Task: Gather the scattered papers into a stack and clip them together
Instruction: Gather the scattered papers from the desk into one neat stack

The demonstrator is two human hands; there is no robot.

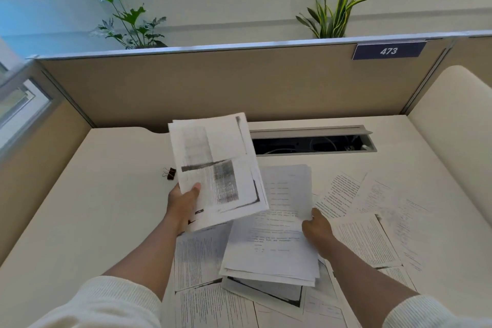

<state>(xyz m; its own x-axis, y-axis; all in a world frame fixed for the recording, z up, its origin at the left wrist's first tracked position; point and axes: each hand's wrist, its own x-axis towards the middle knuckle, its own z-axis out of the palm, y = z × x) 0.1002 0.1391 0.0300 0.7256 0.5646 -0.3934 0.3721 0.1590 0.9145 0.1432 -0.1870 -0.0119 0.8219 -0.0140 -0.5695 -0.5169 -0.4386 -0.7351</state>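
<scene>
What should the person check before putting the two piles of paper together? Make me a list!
1. Left hand grips its bundle of papers firmly: ok, thumb on top.
2. Right hand holds the second bundle: ok, fingers grip its right edge.
3. Edges of each bundle lined up: not ok, the sheets are fanned and uneven.
4. All loose sheets gathered from the desk: not ok, many are spread on it.
5. Binder clip within reach: ok, it lies on the desk beside the left bundle.
6. Clip big enough for the full stack: cannot tell.
</scene>
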